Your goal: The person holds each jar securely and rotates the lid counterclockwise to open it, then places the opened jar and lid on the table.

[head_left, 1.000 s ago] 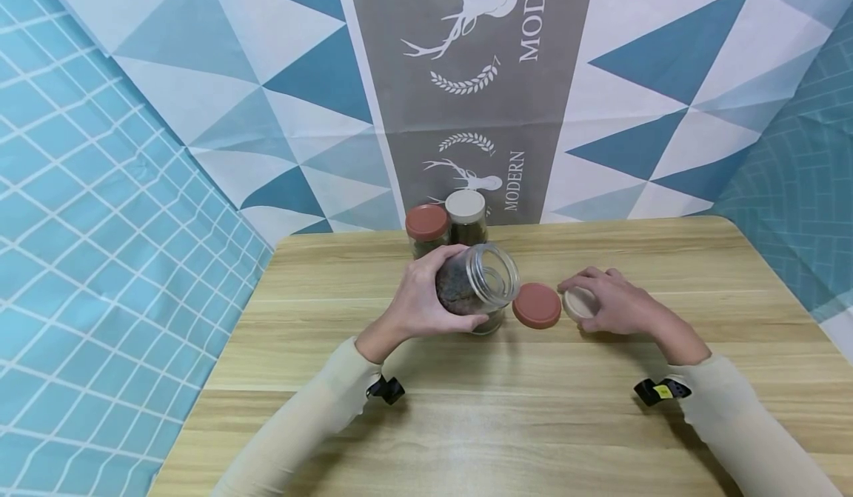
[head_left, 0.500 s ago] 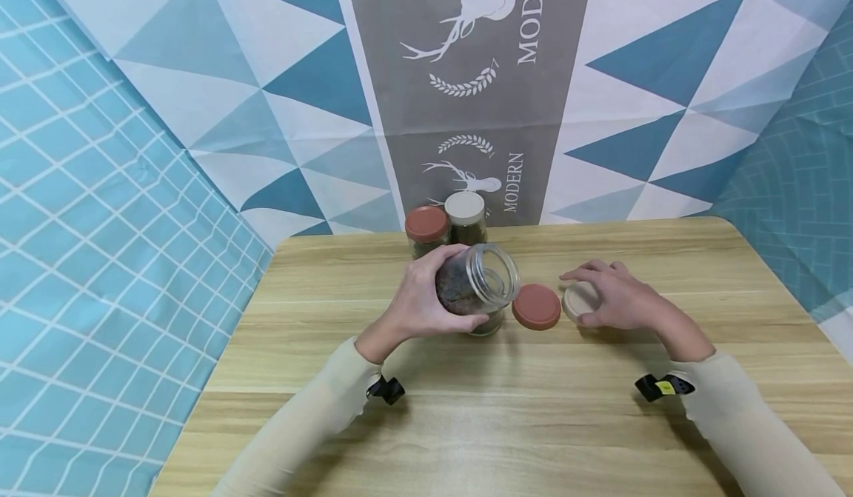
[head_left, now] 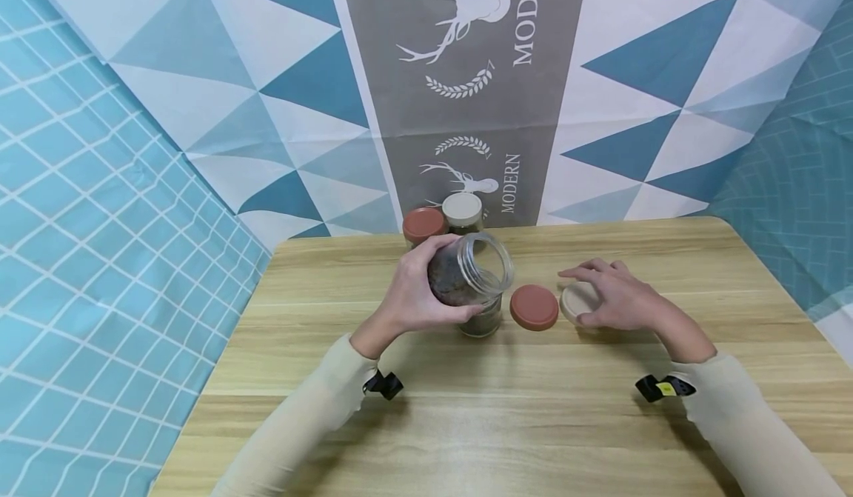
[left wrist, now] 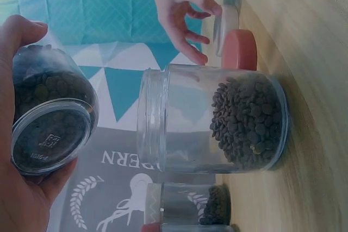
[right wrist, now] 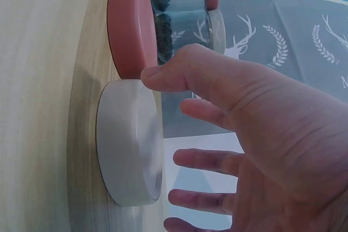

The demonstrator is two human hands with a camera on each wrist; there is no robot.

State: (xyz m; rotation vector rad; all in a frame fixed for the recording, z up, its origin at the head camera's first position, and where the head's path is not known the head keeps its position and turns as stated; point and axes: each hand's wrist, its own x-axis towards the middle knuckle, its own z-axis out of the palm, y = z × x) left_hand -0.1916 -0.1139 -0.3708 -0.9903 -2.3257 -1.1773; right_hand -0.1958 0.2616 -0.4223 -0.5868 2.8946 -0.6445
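Note:
My left hand grips an uncapped glass jar partly filled with dark, bean-like pieces. It is held tilted in the air, mouth toward the right. Below it, a second open glass jar stands on the table with a layer of dark, flat pieces at the bottom. My right hand is at the cream-white lid, its fingers spread and holding nothing. The thumb tip is at the lid's edge; whether it touches, I cannot tell. A red lid lies beside the white one.
Behind my left hand stand two closed jars, one with a red lid and one with a white lid. The wooden table ends at a patterned cloth backdrop. Blue cloth hangs at the left.
My left hand has raised the tilted jar slightly and shifted it left, showing more of the standing jar. My right fingers have loosened and lifted from around the white lid.

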